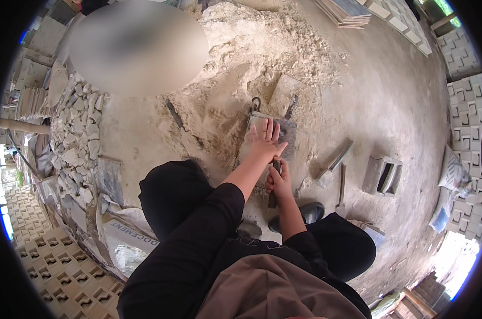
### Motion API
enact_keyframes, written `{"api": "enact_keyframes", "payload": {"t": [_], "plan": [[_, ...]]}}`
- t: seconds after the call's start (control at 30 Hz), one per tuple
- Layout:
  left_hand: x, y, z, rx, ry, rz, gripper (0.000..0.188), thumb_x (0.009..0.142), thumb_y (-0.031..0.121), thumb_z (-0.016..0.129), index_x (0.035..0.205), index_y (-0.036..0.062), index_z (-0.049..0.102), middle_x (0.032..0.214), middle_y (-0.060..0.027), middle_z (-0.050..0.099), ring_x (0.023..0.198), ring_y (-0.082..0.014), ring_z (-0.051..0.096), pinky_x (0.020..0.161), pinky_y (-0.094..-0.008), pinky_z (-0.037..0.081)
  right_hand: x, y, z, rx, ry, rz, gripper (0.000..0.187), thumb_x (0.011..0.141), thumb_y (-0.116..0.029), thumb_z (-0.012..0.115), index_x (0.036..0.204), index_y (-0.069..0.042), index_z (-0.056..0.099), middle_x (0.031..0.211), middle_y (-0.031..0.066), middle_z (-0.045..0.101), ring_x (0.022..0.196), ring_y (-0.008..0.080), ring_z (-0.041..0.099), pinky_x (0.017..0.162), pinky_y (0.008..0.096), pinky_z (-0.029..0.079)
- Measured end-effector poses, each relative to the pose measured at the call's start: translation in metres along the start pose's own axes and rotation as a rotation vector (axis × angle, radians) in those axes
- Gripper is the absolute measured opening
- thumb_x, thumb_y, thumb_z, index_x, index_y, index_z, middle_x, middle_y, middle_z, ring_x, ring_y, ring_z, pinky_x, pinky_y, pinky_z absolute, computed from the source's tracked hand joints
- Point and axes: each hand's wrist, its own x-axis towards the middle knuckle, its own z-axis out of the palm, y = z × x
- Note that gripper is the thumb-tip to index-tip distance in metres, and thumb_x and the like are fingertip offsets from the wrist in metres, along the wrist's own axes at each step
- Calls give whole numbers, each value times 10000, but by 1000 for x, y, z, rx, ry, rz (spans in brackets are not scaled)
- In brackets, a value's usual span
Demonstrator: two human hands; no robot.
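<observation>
My left hand (266, 142) lies flat with fingers spread on a grey metal mould frame (289, 131) that sits on the sandy ground in front of me. My right hand (279, 181) is closed around the dark handle of a tool (273, 198), just below the frame. The tool's working end is hidden under my hands. I am squatting, my knees in black trousers on either side of my arms.
A heap of pale sandy mix (262, 48) lies beyond the frame. A trowel (334, 161) and an empty block mould (382, 175) lie to the right. Broken rubble (76, 138) piles at left. Patterned blocks (467, 117) stand at the right edge.
</observation>
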Motion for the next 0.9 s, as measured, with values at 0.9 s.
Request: {"api": "enact_keyframes", "payload": {"t": [0.9], "plan": [[-6,55,30,10,35,158,735,873,573,218,1409,112,17,1456,-113,-128,1346,-256,-117,1030,-572,-45,-32,6,-39,-53,148,-97,294,890,-108,447,1153,-200,356,496,-7,319,342,82,311,324,234,294]]}}
